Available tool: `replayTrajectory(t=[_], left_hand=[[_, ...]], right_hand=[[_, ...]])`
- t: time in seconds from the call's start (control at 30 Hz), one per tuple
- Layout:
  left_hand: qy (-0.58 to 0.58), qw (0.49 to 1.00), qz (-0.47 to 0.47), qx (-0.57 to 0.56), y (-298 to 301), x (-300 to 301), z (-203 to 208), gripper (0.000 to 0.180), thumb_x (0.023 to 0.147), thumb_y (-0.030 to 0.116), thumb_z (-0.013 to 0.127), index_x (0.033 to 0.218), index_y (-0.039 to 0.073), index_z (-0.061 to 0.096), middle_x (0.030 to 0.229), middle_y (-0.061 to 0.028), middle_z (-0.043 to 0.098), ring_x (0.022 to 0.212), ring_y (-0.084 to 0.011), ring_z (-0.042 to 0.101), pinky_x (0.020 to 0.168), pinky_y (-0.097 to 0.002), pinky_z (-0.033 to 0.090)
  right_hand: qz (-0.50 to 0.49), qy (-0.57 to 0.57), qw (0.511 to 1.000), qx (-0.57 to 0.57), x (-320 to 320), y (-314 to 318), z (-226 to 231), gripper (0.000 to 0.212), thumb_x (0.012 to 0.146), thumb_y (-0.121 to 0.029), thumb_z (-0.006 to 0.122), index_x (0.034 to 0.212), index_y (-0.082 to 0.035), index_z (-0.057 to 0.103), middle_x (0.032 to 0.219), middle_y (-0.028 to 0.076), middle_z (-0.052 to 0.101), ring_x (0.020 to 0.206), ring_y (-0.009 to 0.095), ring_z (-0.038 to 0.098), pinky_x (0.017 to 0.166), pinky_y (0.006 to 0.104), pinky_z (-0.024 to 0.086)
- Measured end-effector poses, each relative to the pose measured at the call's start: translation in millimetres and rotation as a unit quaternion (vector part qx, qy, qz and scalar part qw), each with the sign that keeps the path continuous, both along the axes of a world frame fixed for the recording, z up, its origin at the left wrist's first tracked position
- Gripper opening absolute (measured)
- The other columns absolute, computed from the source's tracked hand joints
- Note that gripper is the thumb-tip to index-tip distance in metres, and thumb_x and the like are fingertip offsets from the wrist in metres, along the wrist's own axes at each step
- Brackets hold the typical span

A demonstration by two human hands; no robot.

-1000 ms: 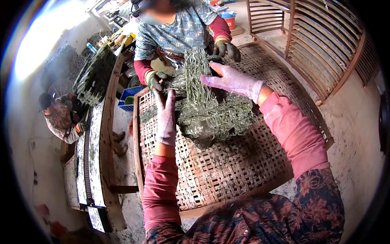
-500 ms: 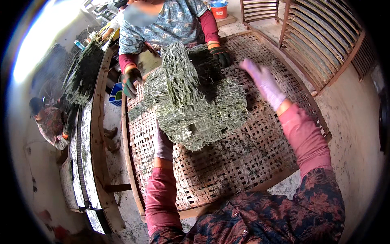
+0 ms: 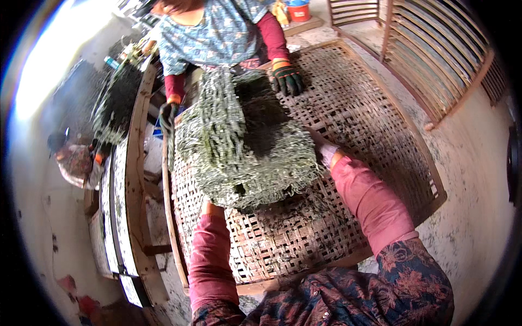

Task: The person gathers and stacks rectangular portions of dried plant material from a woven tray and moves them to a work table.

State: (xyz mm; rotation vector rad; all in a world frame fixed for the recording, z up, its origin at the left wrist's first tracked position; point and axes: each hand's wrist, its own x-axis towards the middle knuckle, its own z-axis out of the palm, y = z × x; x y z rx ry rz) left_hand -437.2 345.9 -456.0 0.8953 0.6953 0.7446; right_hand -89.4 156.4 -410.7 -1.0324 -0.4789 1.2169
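Observation:
A thick mat of dark green, stringy strands (image 3: 261, 176), which looks like seaweed, lies on a woven bamboo tray (image 3: 293, 250). A longer strip of the same strands (image 3: 217, 117) is draped over its far left part. My left wrist (image 3: 213, 209) goes in beneath the near left edge of the mat, so that hand's fingers are hidden. Against the right edge is my right hand (image 3: 324, 148) in a pale pinkish glove. Its fingertips disappear by the strands, and their grip cannot be made out.
Across the tray stands a co-worker, one dark-gloved hand (image 3: 288, 81) on the weave and the other (image 3: 168, 115) at the left rim. Slatted wooden racks (image 3: 435, 60) stand at the right. A long wooden bench (image 3: 129, 190) runs along the left, with another person (image 3: 76, 163) beyond.
My right hand has come down and left, from above the tray to the mat's right edge. The mat has shifted slightly left and nearer. My left hand is now further underneath.

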Motion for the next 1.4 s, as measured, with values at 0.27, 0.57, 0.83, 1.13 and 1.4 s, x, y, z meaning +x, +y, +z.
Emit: replayTrajectory(t=[0.27, 0.57, 0.83, 1.13, 1.4], left_hand=[[0.044, 0.999, 0.009, -0.001, -17, -21, 23, 0.043, 0.098, 0.036, 0.048, 0.131, 0.008, 0.053, 0.127, -0.0061, 0.059, 0.111, -0.0221, 0.057, 0.095, -0.0381, 0.048], [0.063, 0.998, 0.001, -0.003, -37, -9, 33, 0.043, 0.098, 0.035, 0.048, 0.130, 0.008, 0.053, 0.126, -0.0061, 0.059, 0.111, -0.0216, 0.057, 0.094, -0.0373, 0.048], [0.052, 0.998, 0.013, -0.012, -84, 6, 19, 0.042, 0.098, 0.035, 0.048, 0.129, 0.007, 0.054, 0.125, -0.0061, 0.060, 0.110, -0.0211, 0.057, 0.094, -0.0367, 0.047], [0.087, 0.982, 0.029, 0.164, -120, 5, -76, 0.043, 0.082, -0.008, 0.056, 0.124, 0.003, 0.053, 0.120, -0.0100, 0.058, 0.108, -0.0236, 0.054, 0.098, -0.0364, 0.045], [-0.136, 0.981, 0.025, -0.136, -192, 15, 31, 0.027, 0.092, 0.006, 0.053, 0.119, 0.003, 0.057, 0.111, -0.0088, 0.062, 0.098, -0.0212, 0.060, 0.087, -0.0350, 0.051]], right_hand=[[0.013, 0.009, 1.000, -0.023, 12, -30, -24, 0.042, 0.096, -0.041, 0.052, 0.110, -0.003, 0.062, 0.097, 0.004, 0.067, 0.082, 0.014, 0.062, 0.074, 0.0301, 0.052], [0.021, 0.010, 0.999, -0.028, 25, -39, -23, 0.041, 0.096, -0.040, 0.052, 0.112, -0.003, 0.061, 0.099, 0.004, 0.066, 0.084, 0.014, 0.062, 0.076, 0.0301, 0.052], [0.035, 0.002, 0.999, -0.025, 28, -41, -20, 0.041, 0.096, -0.039, 0.053, 0.114, -0.004, 0.060, 0.101, 0.005, 0.066, 0.086, 0.014, 0.062, 0.078, 0.0301, 0.051], [0.029, -0.024, 0.999, -0.027, 33, -48, -16, 0.041, 0.096, -0.038, 0.053, 0.116, -0.004, 0.059, 0.103, 0.005, 0.066, 0.089, 0.014, 0.061, 0.080, 0.0301, 0.050], [0.020, -0.075, 0.996, -0.041, 19, -66, 3, 0.041, 0.095, -0.037, 0.054, 0.118, -0.004, 0.058, 0.105, 0.006, 0.065, 0.090, 0.014, 0.061, 0.082, 0.0301, 0.050]])
